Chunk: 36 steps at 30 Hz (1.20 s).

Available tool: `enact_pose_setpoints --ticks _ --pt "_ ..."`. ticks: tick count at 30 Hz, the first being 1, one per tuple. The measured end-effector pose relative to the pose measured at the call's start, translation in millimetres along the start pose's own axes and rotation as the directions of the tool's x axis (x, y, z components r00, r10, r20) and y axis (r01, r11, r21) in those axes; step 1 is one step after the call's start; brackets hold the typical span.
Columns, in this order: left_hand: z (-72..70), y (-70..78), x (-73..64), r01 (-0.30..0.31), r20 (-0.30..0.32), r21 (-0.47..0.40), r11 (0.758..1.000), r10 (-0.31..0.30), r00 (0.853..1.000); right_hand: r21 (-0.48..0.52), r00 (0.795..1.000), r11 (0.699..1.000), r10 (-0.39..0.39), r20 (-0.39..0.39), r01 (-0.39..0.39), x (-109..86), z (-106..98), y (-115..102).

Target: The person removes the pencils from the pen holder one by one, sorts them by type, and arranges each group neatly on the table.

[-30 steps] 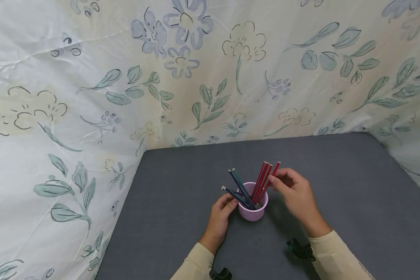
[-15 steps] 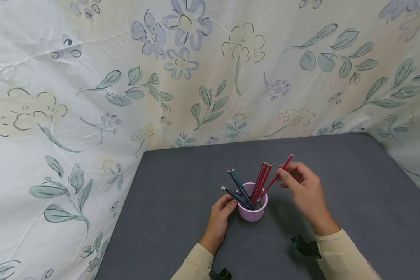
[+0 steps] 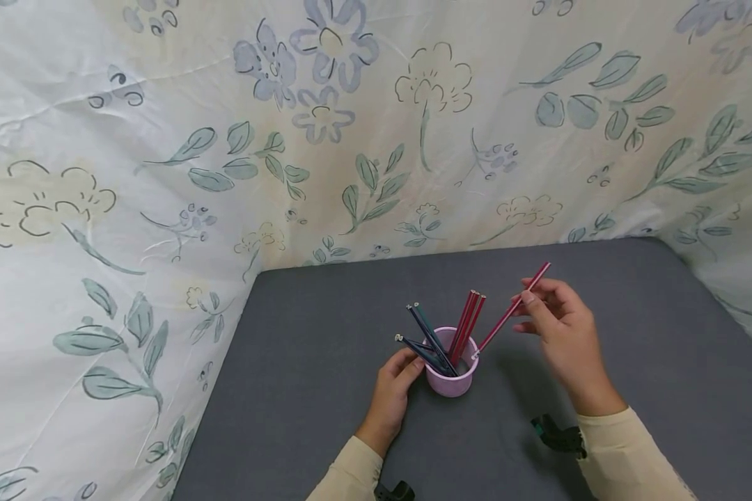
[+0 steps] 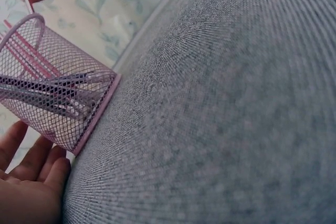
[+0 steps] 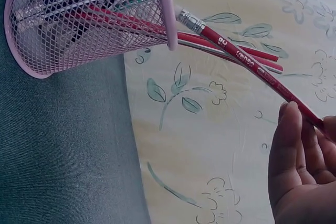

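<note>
A pink mesh pencil cup (image 3: 449, 387) stands on the table, in the middle of the head view. My right hand (image 3: 570, 341), up and to the right of it, pinches a red pencil (image 3: 507, 314) between thumb and fingers. The pencil slants down to the left; its eraser end with a silver ferrule (image 5: 190, 19) is right at the cup's rim. Several red pencils (image 3: 466, 327) lean in the cup, along with dark blue and green pencils (image 3: 427, 327). My left hand (image 3: 390, 393) is at the cup's left side, its relaxed fingers (image 4: 38, 156) against the mesh near the base.
Dark grey cloth (image 3: 313, 334) covers the table. Floral fabric (image 3: 376, 125) hangs behind it and along the left and right sides. Black wrist mounts (image 3: 559, 437) sit by both beige sleeves (image 3: 629, 456).
The right hand has drawn the red pencil up and to the right, from among the other red pencils to the rim. The left hand and cup stay put.
</note>
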<state>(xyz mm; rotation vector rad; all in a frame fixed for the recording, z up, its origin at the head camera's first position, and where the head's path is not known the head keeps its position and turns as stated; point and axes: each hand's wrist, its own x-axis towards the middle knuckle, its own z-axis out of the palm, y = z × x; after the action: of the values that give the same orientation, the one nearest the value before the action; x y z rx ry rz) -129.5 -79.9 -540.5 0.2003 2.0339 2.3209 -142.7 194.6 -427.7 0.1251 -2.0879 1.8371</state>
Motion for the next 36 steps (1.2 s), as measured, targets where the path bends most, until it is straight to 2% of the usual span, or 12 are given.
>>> enact_pose_setpoints --ticks 6,9,22,36 --pt "0.4 -2.0 -0.5 -0.016 0.000 0.003 1.000 0.016 1.000 0.145 1.000 0.989 0.022 0.007 -0.023 1.1 -5.6 1.6" --pt "0.6 -2.2 -1.0 -0.018 0.003 0.003 1.000 0.018 1.000 0.183 0.999 0.983 0.031 0.009 -0.032 1.7 -7.5 2.3" --pt "1.9 -1.8 -3.2 -0.017 0.005 0.004 1.000 0.017 1.000 0.029 0.997 0.997 0.074 0.034 -0.075 0.0 -13.8 15.4" --pt "0.3 -2.1 -1.5 -0.013 0.012 0.002 1.000 0.013 1.000 -0.092 0.985 0.984 0.160 0.060 -0.154 -2.3 -20.8 34.5"
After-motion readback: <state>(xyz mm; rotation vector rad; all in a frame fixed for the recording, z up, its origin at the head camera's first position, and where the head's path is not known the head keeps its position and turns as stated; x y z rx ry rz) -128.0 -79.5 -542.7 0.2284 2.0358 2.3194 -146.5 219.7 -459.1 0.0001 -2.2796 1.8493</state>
